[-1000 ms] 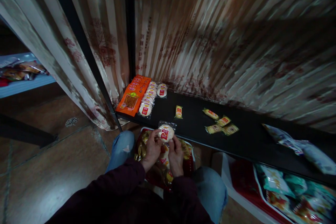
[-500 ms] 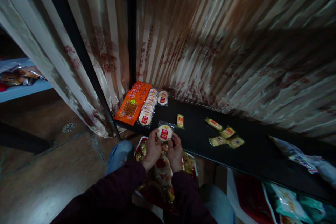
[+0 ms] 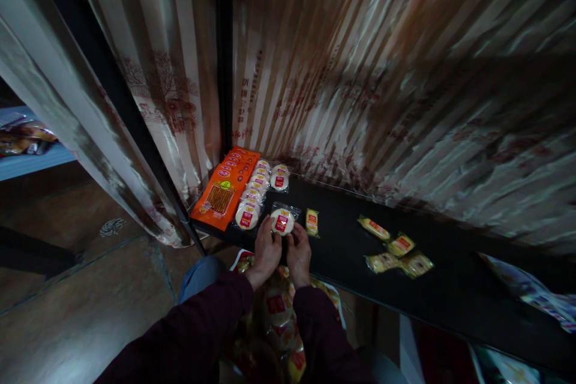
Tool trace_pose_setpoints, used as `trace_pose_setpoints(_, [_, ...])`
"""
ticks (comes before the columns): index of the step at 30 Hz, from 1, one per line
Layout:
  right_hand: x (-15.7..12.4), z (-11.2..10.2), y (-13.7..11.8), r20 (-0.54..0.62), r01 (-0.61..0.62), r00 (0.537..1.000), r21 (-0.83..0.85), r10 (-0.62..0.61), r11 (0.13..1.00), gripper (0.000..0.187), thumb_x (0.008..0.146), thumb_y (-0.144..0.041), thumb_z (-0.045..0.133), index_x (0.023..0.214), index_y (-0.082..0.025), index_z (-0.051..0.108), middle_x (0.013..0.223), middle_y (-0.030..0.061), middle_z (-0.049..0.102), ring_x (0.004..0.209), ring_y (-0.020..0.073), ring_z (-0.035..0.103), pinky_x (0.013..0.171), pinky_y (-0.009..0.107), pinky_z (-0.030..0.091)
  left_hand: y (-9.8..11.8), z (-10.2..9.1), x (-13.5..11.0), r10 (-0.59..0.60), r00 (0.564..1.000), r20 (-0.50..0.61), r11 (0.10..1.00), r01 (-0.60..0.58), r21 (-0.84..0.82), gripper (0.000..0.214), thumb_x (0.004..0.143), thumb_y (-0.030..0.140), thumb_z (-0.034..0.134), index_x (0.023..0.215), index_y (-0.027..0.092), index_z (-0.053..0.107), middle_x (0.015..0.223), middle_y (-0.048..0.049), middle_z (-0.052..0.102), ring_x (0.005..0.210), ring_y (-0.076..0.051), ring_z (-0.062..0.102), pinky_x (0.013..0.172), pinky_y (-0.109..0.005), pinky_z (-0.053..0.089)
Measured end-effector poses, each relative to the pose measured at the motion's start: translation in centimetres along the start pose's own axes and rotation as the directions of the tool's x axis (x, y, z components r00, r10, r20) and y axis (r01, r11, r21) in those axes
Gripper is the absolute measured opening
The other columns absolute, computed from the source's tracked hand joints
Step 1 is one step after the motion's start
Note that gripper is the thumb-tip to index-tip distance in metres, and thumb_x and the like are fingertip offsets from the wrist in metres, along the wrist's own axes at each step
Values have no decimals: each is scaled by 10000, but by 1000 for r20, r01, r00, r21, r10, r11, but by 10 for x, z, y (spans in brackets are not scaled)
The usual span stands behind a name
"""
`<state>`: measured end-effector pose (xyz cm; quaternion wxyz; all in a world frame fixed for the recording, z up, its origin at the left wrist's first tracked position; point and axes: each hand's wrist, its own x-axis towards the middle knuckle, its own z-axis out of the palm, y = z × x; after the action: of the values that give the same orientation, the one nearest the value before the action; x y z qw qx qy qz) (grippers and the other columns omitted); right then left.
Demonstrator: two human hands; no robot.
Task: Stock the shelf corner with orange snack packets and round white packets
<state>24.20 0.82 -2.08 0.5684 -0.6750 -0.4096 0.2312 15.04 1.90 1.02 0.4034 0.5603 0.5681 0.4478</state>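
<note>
A round white rice cracker (image 3: 283, 221) in a clear wrapper with a red label is held by its edges over the black shelf. My left hand (image 3: 267, 249) pinches its left side, and my right hand (image 3: 298, 252) grips it at the lower right. To the left, a row of overlapping wrapped rice crackers (image 3: 247, 215) runs back along an orange snack packet (image 3: 225, 189). Another short group of rice crackers (image 3: 279, 179) lies behind the held one. Just right of my hands is a small yellow wrapped snack (image 3: 312, 222).
Several yellow snack packets (image 3: 400, 245) lie on the black shelf (image 3: 342, 258) to the right, with a blurred shiny bag (image 3: 526, 291) beyond. Below my arms stands a container of snacks (image 3: 279, 312). A pleated curtain (image 3: 315, 72) and dark posts (image 3: 224, 60) border the shelf.
Both hands have carried the rice cracker forward, from above the snack container to over the shelf beside the cracker row. The view has shifted slightly.
</note>
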Motion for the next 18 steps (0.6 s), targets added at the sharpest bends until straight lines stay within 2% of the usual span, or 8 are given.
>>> trace_pose_setpoints(11, [46, 14, 12, -32, 24, 999, 7, -24, 1000, 342, 752, -329, 482, 1044, -172, 563, 1024, 127, 668, 918, 220, 640, 854, 392, 494, 12, 13, 25, 43, 999, 25, 997, -44, 68, 417, 813, 107, 441, 1216, 142, 542, 1441, -133, 430, 1354, -211, 376, 1149, -384, 285])
trace_pose_setpoints(18, [68, 22, 21, -60, 31, 998, 3, -30, 1000, 314, 734, -308, 478, 1012, -183, 552, 1005, 116, 656, 915, 212, 627, 857, 391, 487, 10, 27, 44, 7, 999, 32, 995, -10, 101, 456, 821, 130, 448, 1271, 98, 509, 1473, -164, 381, 1386, -228, 324, 1169, -371, 236])
